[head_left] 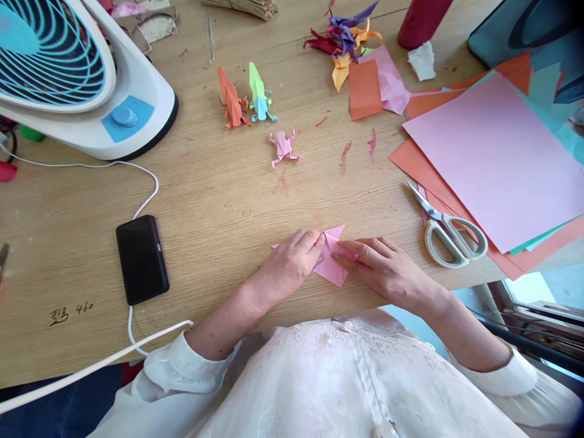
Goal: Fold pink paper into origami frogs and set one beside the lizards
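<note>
A small folded pink paper point(334, 258) lies on the wooden table point(219, 201) near its front edge. My left hand point(292, 261) rests on the paper's left part, fingers curled and pressing its fold. My right hand point(381, 264) lies on the paper's right part, fingers stretched flat and pressing it down. Neither hand lifts the paper off the table.
Scissors point(449, 234) lie right of my hands beside a stack of coloured sheets point(497, 158). Origami frogs, pink point(284, 147), orange point(232, 100) and green-blue point(260, 94), sit further back. A black phone point(141, 258) with a white cable and a fan point(68, 73) are at left. Folded paper figures point(349, 36) lie at the back.
</note>
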Demonstrator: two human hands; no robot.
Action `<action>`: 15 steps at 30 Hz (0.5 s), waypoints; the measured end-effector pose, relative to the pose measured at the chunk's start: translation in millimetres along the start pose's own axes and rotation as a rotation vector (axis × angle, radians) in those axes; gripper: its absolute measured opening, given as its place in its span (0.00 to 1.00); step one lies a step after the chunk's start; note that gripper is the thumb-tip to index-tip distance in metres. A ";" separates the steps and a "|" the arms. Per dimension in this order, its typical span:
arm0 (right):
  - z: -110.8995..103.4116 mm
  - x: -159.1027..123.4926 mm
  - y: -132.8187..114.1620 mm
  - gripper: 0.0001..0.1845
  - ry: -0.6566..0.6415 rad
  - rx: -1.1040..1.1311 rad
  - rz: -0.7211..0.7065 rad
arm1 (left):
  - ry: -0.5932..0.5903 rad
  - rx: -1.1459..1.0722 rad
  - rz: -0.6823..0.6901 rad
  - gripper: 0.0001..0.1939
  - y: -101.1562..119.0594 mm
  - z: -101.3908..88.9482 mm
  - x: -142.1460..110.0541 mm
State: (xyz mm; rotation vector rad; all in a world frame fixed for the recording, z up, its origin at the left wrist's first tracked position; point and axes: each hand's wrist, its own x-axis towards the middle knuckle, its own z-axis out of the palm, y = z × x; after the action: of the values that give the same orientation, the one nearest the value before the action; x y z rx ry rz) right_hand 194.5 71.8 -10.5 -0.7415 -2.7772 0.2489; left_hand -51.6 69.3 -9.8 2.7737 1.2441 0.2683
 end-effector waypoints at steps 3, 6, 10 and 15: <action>0.4 -0.8 0.6 0.21 0.002 0.021 -0.001 | 0.004 -0.020 0.005 0.13 -0.3 0.0 0.1; 0.6 -1.5 1.0 0.21 0.007 0.040 0.007 | 0.022 -0.031 0.008 0.13 -0.5 0.9 -0.2; 0.5 -1.8 1.2 0.21 0.024 0.053 0.005 | 0.040 -0.040 0.011 0.13 -0.9 2.1 -0.8; 0.5 -2.2 1.4 0.21 0.013 0.044 0.000 | 0.034 -0.039 0.011 0.12 -1.4 2.1 -1.1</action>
State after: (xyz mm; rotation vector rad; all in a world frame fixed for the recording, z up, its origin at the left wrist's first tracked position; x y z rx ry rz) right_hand 196.8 71.9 -11.7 -0.7293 -2.7498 0.3030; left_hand -52.9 69.5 -12.2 2.7552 1.2179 0.3377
